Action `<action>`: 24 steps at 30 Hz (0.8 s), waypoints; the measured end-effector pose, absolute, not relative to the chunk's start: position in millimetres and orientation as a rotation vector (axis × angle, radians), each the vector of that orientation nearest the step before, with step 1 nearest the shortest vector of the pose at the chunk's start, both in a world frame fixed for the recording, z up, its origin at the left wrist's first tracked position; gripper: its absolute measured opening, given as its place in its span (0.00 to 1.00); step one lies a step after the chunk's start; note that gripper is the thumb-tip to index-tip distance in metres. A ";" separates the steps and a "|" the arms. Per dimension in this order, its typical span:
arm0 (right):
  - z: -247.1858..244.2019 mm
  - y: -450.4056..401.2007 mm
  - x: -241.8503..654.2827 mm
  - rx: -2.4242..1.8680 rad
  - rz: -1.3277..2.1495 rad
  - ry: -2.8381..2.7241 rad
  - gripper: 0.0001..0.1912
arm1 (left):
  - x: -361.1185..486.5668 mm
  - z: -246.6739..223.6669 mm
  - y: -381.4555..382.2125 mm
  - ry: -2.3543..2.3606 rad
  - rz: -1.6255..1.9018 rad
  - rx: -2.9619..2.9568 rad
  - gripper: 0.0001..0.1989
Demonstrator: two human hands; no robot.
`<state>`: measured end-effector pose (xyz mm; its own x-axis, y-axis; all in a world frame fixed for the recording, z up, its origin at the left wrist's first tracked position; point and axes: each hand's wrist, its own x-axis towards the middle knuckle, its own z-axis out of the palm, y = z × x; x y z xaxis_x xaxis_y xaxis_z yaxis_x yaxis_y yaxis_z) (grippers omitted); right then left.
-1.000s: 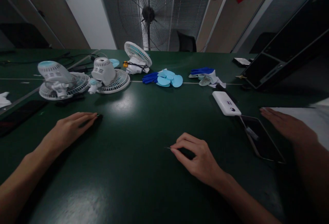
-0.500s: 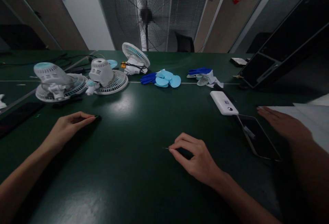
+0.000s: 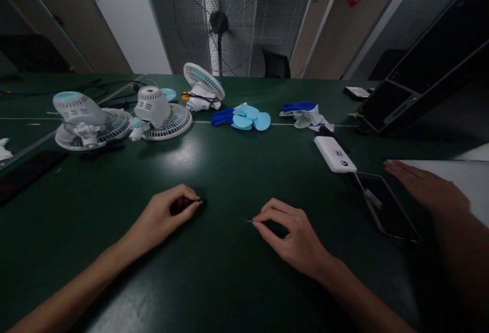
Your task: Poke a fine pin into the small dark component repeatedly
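Low over the dark green table [image 3: 225, 272], my left hand [image 3: 160, 216] pinches a small dark piece with a green spot [image 3: 202, 202] between thumb and forefinger. Most of that piece is hidden by the fingertips, so its kind is unclear. To the right, my right hand [image 3: 288, 231] holds a thin metal rod [image 3: 246, 220] in a pinch, its tip pointing left toward the other hand. A gap of bare tabletop lies between the two hands, and the pieces do not touch.
Partly dismantled white fans [image 3: 153, 109] stand at the back left. Light blue fan blades [image 3: 250, 117] and blue-white gloves [image 3: 305, 114] lie behind my hands. On the right are a white power bank [image 3: 334, 154], a cabled phone [image 3: 385, 205] and another person's hand [image 3: 428, 188] by white paper.
My left hand has moved right and nearer to me, carrying the small dark piece toward my right hand. The right hand stays in place. White sheets beside the other person's hand have shifted.
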<state>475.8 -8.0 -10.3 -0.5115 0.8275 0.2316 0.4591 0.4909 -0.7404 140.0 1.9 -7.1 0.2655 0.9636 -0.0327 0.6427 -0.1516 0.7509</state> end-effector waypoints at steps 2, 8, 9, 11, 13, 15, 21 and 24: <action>-10.2 -8.2 475.4 -1.050 0.801 -2.176 0.06 | 174.8 -11.5 -8.0 1.296 0.632 1.960 0.10; -11.3 -8.4 475.8 -1.016 0.748 -2.239 0.06 | 216.9 -18.9 -23.4 1.058 0.662 1.993 0.06; -11.5 -8.3 476.1 -1.015 0.745 -2.244 0.06 | 216.0 -19.4 -23.8 1.055 0.654 1.984 0.07; -11.5 -8.3 476.5 -1.018 0.745 -2.252 0.05 | 212.7 -19.7 -23.9 1.060 0.639 1.975 0.08; -11.2 -8.7 476.6 -1.023 0.751 -2.263 0.05 | 210.3 -19.4 -23.7 1.070 0.625 1.970 0.08; -10.5 -9.4 476.6 -1.029 0.759 -2.282 0.05 | 209.9 -19.3 -23.8 1.076 0.619 1.964 0.08; -7.2 -10.1 476.4 -1.052 0.731 -2.339 0.05 | 212.0 -20.8 -24.8 1.074 0.617 1.962 0.08; -5.7 -10.2 472.4 -1.040 0.739 -2.316 0.05 | 212.1 -19.4 -24.6 1.050 0.612 1.967 0.08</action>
